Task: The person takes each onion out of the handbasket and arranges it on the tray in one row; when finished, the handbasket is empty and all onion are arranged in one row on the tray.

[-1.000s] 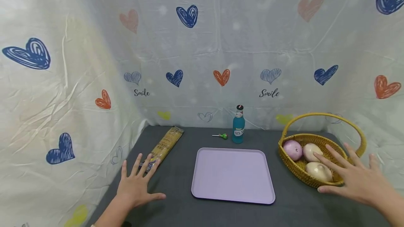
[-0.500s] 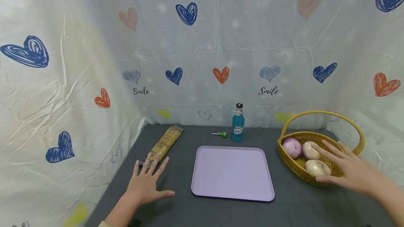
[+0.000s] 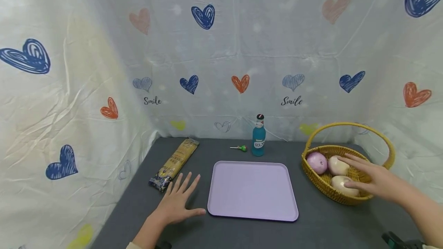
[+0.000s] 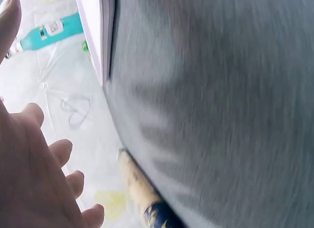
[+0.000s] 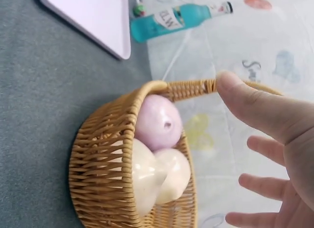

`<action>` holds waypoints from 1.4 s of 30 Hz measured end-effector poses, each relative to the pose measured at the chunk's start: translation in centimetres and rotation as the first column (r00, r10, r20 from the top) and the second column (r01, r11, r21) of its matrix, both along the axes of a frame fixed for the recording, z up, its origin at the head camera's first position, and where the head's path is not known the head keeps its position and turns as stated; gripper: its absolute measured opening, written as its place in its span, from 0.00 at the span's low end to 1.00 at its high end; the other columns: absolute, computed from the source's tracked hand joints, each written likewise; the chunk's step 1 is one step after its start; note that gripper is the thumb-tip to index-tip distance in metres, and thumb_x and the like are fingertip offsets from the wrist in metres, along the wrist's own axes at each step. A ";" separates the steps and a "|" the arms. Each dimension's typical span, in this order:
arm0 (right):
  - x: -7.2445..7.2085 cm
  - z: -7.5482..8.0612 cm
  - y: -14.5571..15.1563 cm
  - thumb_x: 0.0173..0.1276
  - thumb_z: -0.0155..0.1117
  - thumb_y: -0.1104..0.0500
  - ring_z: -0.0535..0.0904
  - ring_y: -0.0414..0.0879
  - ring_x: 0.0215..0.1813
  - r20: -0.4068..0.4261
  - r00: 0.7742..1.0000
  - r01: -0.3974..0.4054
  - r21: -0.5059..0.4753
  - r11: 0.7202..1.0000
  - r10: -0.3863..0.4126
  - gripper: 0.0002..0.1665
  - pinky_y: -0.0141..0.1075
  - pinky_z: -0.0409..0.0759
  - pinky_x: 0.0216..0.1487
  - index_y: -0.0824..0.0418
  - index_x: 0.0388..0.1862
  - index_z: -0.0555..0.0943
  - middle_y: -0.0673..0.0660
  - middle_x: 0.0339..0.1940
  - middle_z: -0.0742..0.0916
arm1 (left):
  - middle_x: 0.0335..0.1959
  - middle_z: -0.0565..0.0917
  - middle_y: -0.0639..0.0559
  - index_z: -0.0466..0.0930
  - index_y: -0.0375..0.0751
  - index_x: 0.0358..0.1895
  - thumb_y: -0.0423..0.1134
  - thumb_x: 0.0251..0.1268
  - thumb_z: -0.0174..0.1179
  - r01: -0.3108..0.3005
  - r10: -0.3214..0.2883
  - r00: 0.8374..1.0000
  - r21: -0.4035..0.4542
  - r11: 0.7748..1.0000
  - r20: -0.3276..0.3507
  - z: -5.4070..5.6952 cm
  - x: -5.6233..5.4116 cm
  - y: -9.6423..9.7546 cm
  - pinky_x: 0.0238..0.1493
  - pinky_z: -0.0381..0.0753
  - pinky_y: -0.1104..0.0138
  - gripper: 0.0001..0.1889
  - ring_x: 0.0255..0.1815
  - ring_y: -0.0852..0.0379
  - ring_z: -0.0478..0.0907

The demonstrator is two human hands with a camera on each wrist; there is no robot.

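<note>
My left hand (image 3: 176, 205) hovers with fingers spread over the dark table, between a long yellow packet (image 3: 177, 160) and the lilac tray (image 3: 252, 191). It holds nothing. At the right, my right hand (image 3: 377, 180) is above the wicker basket (image 3: 313, 180), fingers extended and thumb apart. A purple onion (image 3: 317, 163) and two white onions, one at the back (image 3: 337, 165) and one in front (image 3: 340, 185), lie in the basket. In the right wrist view, a gap shows between the right hand and the onions (image 5: 159, 122).
A blue bottle (image 3: 258, 141) stands behind the tray, with a green lollipop (image 3: 243, 148) lying to its left. The basket's tall handle (image 3: 349, 124) arches over it. A heart-printed cloth (image 3: 221, 60) hangs behind the table and along its sides.
My left hand has moved right, from over the yellow packet toward the tray. The right hand has shifted slightly left over the basket, its fingers drawing closer together. The objects stay put.
</note>
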State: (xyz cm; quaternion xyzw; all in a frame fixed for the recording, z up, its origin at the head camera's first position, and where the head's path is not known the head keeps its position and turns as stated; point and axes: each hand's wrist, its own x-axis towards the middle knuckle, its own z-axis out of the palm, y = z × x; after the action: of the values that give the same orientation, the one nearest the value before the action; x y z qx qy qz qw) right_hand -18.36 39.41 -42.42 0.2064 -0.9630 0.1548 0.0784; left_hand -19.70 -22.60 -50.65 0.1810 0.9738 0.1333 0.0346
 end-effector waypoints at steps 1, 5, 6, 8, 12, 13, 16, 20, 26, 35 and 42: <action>-0.2 -0.2 0.1 0.61 0.76 0.47 0.77 0.66 0.61 -0.010 1.000 0.000 -0.004 1.000 0.000 0.45 0.50 0.83 0.48 0.51 0.76 0.70 0.68 0.69 0.77 | 0.84 0.47 0.45 0.39 0.71 0.82 0.76 0.54 0.60 0.007 -0.007 1.000 0.019 1.000 0.012 -0.1 0.1 0.2 0.73 0.43 0.29 0.56 0.83 0.32 0.38; -1.0 -0.7 0.7 0.61 0.77 0.49 0.78 0.60 0.60 0.006 1.000 0.006 -0.058 0.998 -0.006 0.45 0.50 0.82 0.48 0.55 0.75 0.71 0.66 0.67 0.80 | 0.84 0.47 0.44 0.39 0.67 0.83 0.75 0.55 0.61 0.021 -0.025 0.998 0.068 0.997 0.064 -0.7 -0.1 1.0 0.74 0.43 0.30 0.56 0.83 0.32 0.39; -1.1 -0.7 0.9 0.61 0.77 0.50 0.78 0.54 0.60 0.016 1.000 0.011 -0.081 0.997 -0.010 0.44 0.48 0.82 0.47 0.55 0.75 0.71 0.64 0.67 0.80 | 0.84 0.46 0.44 0.39 0.65 0.83 0.75 0.55 0.61 0.025 -0.031 0.996 0.077 0.997 0.079 -0.8 -0.2 1.2 0.74 0.42 0.31 0.57 0.83 0.32 0.38; -1.4 -0.8 1.3 0.61 0.77 0.51 0.77 0.37 0.61 0.036 0.999 0.017 -0.123 0.992 -0.012 0.43 0.42 0.83 0.46 0.52 0.75 0.71 0.51 0.68 0.79 | 0.84 0.45 0.45 0.39 0.62 0.83 0.75 0.55 0.61 0.035 -0.046 0.992 0.097 0.995 0.118 -1.1 -0.5 1.6 0.75 0.42 0.31 0.58 0.83 0.33 0.37; -2.2 -0.7 1.9 0.65 0.74 0.51 0.63 0.13 0.59 0.120 0.993 0.009 -0.199 0.980 0.015 0.41 0.28 0.79 0.45 0.49 0.76 0.70 0.27 0.65 0.71 | 0.84 0.47 0.43 0.41 0.57 0.83 0.74 0.54 0.63 0.051 -0.079 0.979 0.151 0.987 0.189 -1.4 -1.1 2.2 0.75 0.42 0.31 0.59 0.83 0.31 0.38; -2.4 -0.7 2.0 0.66 0.73 0.52 0.62 0.12 0.59 0.147 0.989 0.004 -0.215 0.977 0.029 0.40 0.28 0.79 0.45 0.51 0.76 0.70 0.27 0.65 0.71 | 0.84 0.47 0.43 0.41 0.56 0.83 0.73 0.54 0.64 0.053 -0.085 0.976 0.159 0.986 0.203 -1.5 -1.3 2.3 0.74 0.42 0.30 0.60 0.83 0.31 0.38; -3.0 -0.5 2.2 0.68 0.71 0.52 0.62 0.12 0.58 0.218 0.975 0.015 -0.242 0.970 0.039 0.37 0.28 0.80 0.45 0.53 0.74 0.72 0.35 0.66 0.75 | 0.83 0.48 0.41 0.41 0.56 0.83 0.74 0.50 0.66 0.065 -0.097 0.970 0.149 0.987 0.223 -1.8 -1.8 2.6 0.74 0.43 0.30 0.62 0.82 0.30 0.39; -3.8 -0.5 2.3 0.68 0.71 0.50 0.62 0.13 0.58 0.268 0.963 0.040 -0.230 0.972 0.024 0.33 0.29 0.79 0.46 0.51 0.71 0.76 0.38 0.68 0.75 | 0.84 0.48 0.42 0.42 0.58 0.83 0.77 0.42 0.68 0.088 -0.111 0.966 0.107 0.990 0.233 -2.0 -2.3 2.8 0.74 0.44 0.30 0.66 0.83 0.31 0.39; -5.3 -0.7 2.9 0.68 0.70 0.51 0.59 0.13 0.61 0.364 0.928 0.027 -0.263 0.964 0.073 0.28 0.27 0.78 0.48 0.51 0.67 0.80 0.21 0.66 0.65 | 0.83 0.48 0.41 0.42 0.51 0.84 0.73 0.35 0.76 0.062 -0.100 0.954 0.140 0.988 0.283 -2.3 -3.1 3.1 0.75 0.45 0.31 0.72 0.83 0.31 0.40; -8.6 -0.6 3.1 0.67 0.70 0.52 0.55 0.79 0.74 0.466 0.878 0.010 -0.247 0.969 0.109 0.30 0.34 0.77 0.53 0.57 0.67 0.79 0.41 0.76 0.66 | 0.82 0.49 0.34 0.45 0.33 0.81 0.69 0.34 0.79 0.038 -0.078 0.957 0.143 0.989 0.280 -2.9 -3.5 2.8 0.76 0.44 0.34 0.75 0.82 0.31 0.40; -9.1 -1.3 3.9 0.67 0.70 0.51 0.64 0.78 0.71 0.524 0.846 0.039 -0.236 0.971 0.093 0.33 0.35 0.80 0.47 0.61 0.69 0.77 0.76 0.78 0.61 | 0.82 0.49 0.33 0.48 0.36 0.81 0.70 0.35 0.77 0.059 -0.110 0.950 0.177 0.982 0.293 -3.2 -3.6 3.8 0.75 0.39 0.31 0.72 0.82 0.31 0.40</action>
State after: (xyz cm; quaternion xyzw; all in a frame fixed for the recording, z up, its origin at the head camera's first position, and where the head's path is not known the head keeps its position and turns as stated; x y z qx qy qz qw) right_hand -27.45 43.28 -43.76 0.1582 -0.9184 0.3208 -0.1693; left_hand -23.25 -18.84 -53.81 0.2026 0.9338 0.2384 0.1735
